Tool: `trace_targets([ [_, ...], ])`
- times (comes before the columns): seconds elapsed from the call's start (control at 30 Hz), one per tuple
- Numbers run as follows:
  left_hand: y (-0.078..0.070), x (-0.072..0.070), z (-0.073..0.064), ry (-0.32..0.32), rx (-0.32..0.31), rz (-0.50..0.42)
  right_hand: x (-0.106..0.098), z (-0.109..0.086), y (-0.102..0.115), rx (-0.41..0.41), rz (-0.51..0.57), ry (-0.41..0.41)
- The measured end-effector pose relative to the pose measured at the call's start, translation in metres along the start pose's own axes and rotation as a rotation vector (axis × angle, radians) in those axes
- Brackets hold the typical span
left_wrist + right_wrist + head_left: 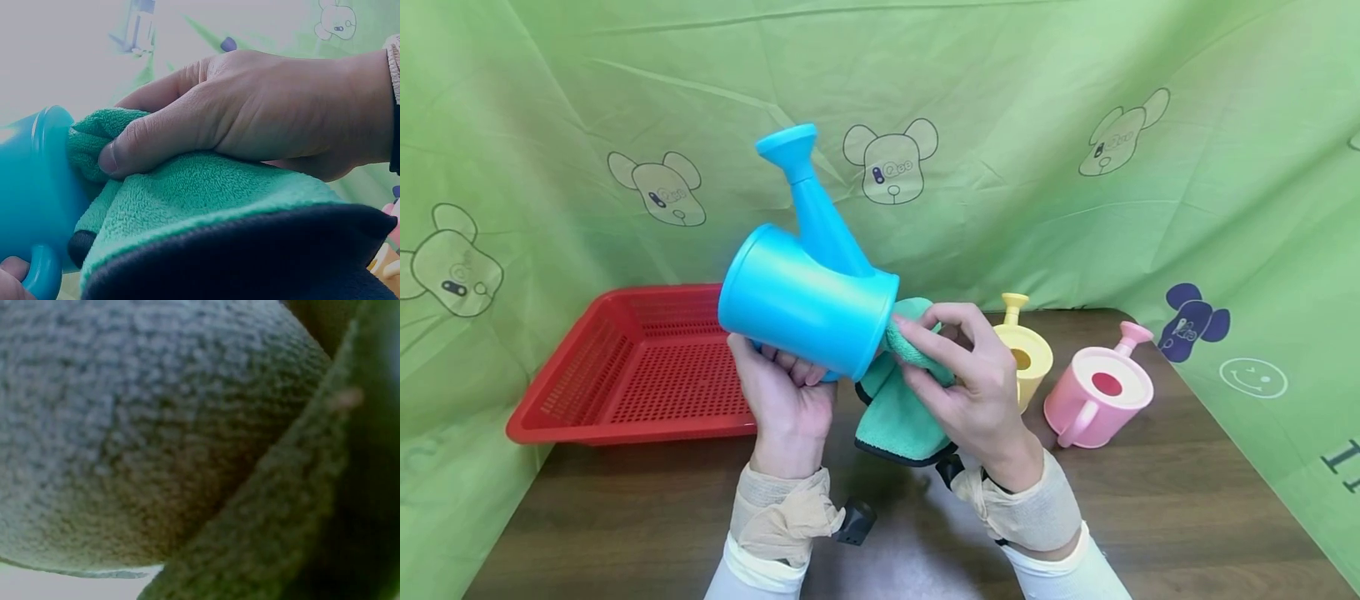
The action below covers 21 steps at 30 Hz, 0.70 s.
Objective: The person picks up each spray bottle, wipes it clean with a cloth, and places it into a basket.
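A blue watering can (805,300) is held up in the air, tipped on its side with its spout pointing up and its top end toward the right. My left hand (786,396) grips it from below, fingers curled at its handle (44,275). My right hand (973,383) pinches a bunched green cloth (910,417) with a dark edging. In the left wrist view the bunched part of the cloth presses against the can's end, and the rest hangs below the hand (250,119). Cloth (156,437) fills most of the right wrist view, blurred.
A red perforated basket (625,433) stands on the wooden table (647,517) at the left, partly behind the can. To the right stand a yellow watering can (1037,354), partly hidden by my right hand, and a pink watering can (1086,408). A green curtain (1000,75) surrounds the table.
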<state>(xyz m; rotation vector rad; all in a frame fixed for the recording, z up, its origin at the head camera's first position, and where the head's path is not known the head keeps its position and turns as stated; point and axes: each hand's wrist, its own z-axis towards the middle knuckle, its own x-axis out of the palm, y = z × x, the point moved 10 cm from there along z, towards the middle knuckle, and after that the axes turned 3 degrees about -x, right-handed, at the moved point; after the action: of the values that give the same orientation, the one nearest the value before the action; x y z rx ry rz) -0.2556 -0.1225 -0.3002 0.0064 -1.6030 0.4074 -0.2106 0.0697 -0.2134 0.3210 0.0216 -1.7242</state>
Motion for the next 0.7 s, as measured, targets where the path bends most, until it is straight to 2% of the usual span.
trace_targets([
  [0.23,-0.008,0.003,0.001,0.023,0.049,0.069,0.009,-0.002,0.001,-0.02,0.019,0.063],
  [0.5,-0.013,0.001,0.003,0.012,0.035,-0.006,0.023,-0.007,0.002,-0.027,0.013,0.184],
  [0.7,-0.017,0.002,0.004,0.028,0.042,-0.027,0.03,-0.008,0.004,-0.044,0.033,0.226],
])
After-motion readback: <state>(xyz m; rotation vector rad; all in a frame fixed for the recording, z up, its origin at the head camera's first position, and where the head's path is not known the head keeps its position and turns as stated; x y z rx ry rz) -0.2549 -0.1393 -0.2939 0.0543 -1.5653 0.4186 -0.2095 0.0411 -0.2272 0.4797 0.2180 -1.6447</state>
